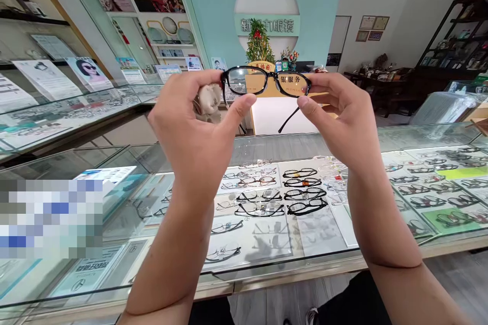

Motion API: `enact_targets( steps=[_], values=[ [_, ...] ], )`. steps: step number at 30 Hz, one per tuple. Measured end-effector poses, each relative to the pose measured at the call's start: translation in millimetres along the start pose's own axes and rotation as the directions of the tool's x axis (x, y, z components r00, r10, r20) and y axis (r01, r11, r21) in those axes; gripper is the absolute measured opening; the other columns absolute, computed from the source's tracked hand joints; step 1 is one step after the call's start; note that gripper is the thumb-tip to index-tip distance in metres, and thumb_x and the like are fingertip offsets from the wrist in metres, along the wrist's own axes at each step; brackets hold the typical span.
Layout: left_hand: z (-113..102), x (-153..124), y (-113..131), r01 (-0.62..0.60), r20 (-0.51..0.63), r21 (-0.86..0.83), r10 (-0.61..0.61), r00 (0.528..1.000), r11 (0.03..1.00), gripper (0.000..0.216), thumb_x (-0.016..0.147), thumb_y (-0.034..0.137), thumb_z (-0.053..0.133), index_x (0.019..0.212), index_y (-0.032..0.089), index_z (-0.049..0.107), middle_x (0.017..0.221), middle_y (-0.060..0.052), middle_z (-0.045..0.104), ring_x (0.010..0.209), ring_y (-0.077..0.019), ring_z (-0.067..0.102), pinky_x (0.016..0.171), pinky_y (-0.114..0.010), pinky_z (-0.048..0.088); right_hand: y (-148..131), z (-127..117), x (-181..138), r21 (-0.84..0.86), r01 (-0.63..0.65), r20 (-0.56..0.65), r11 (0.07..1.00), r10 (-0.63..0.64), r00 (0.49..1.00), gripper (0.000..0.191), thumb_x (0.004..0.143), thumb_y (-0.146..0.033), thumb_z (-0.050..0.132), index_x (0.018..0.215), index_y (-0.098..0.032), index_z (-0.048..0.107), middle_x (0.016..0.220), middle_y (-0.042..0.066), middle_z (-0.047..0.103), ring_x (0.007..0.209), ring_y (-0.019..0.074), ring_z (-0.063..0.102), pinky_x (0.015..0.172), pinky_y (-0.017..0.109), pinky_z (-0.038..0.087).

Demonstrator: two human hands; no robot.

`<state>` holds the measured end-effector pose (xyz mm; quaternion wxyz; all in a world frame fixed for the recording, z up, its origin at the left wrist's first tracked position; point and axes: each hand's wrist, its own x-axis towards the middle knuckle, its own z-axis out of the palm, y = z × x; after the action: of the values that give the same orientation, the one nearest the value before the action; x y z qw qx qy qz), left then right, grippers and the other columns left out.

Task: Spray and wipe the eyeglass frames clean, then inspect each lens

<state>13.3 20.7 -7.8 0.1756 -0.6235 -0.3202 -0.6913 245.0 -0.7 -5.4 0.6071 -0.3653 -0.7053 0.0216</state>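
Observation:
A pair of black-framed eyeglasses [271,75] is held up in front of me at face height, lenses upright, between both hands. My left hand [194,122] grips the left end of the frame, its thumb below the left lens. Tucked in that same palm is a crumpled off-white cloth [209,99]. My right hand [343,117] pinches the right end of the frame between thumb and fingers. One temple arm hangs down behind the right lens. Both hands are above a glass display case [259,259].
Rows of eyeglass frames [305,193] lie inside the case under its glass top. More frames [438,188] sit to the right. A leaflet [109,175] rests at the left. Standing cards [89,73] line the left counter. Beyond the case are a potted plant [259,45] and a wrapped bundle [444,106].

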Motion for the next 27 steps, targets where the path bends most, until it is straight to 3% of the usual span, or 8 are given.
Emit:
enact_targets(
  steps=[4,8,12,18,22,27],
  values=[
    [-3.0,-1.8,6.1,0.054,0.032,0.034,-0.055,0.998,0.998,0.028,0.088,0.049,0.090,0.110,0.036,0.079,0.108,-0.002,0.079,0.113,-0.0353,0.074,0.103,-0.058,0.058,-0.8,-0.4,0.5,0.001,-0.011,0.026,1.000,0.011,1.000,0.029,0.101,-0.045,0.074,0.127,-0.030,0.076,0.127,0.006,0.082,0.105,0.0245,0.081,0.085,0.039,0.068],
    [-4.2,-0.6,5.0,0.076,0.048,-0.008,-0.075,0.996,0.997,0.031,0.088,0.050,0.091,0.112,0.034,0.080,0.110,-0.002,0.080,0.115,-0.0348,0.075,0.103,-0.057,0.058,-1.6,0.5,-0.4,-0.008,-0.011,-0.008,1.000,0.011,1.000,0.029,0.099,-0.040,0.076,0.126,-0.029,0.075,0.125,0.006,0.082,0.102,0.0243,0.081,0.083,0.041,0.068],
    [-0.5,1.4,-3.7,0.147,0.097,-0.126,-0.136,0.986,0.981,0.037,0.087,0.057,0.090,0.113,0.032,0.082,0.109,-0.002,0.081,0.107,-0.0304,0.076,0.095,-0.053,0.060,-5.3,1.9,-1.7,-0.039,0.044,-0.115,0.998,-0.048,0.992,0.032,0.096,-0.037,0.080,0.125,-0.027,0.075,0.122,0.008,0.082,0.103,0.0257,0.080,0.084,0.044,0.068],
    [6.0,2.3,-11.6,0.271,0.194,-0.258,-0.225,0.955,0.927,0.047,0.082,0.062,0.093,0.111,0.028,0.083,0.099,-0.004,0.080,0.095,-0.0282,0.076,0.082,-0.049,0.062,-10.2,5.2,-2.7,-0.104,0.122,-0.216,0.987,-0.142,0.966,0.030,0.097,-0.046,0.080,0.125,-0.035,0.076,0.124,0.006,0.081,0.110,0.0276,0.077,0.093,0.047,0.068],
    [9.1,2.0,-13.0,0.364,0.276,-0.302,-0.285,0.918,0.881,0.040,0.083,0.062,0.091,0.108,0.032,0.084,0.093,-0.003,0.079,0.087,-0.0255,0.075,0.072,-0.043,0.063,-12.1,6.1,-3.6,-0.167,0.150,-0.233,0.975,-0.186,0.954,0.030,0.100,-0.048,0.078,0.127,-0.036,0.075,0.125,0.008,0.079,0.119,0.0308,0.075,0.096,0.051,0.067],
    [14.0,1.8,-23.3,0.455,0.374,-0.303,-0.334,0.865,0.838,0.043,0.080,0.059,0.092,0.110,0.029,0.085,0.086,-0.003,0.075,0.075,-0.0232,0.072,0.065,-0.041,0.064,-13.0,6.9,-4.9,-0.245,0.188,-0.227,0.951,-0.245,0.943,0.029,0.102,-0.046,0.075,0.129,-0.035,0.073,0.127,0.009,0.078,0.122,0.0342,0.074,0.099,0.056,0.066]
  ],
)
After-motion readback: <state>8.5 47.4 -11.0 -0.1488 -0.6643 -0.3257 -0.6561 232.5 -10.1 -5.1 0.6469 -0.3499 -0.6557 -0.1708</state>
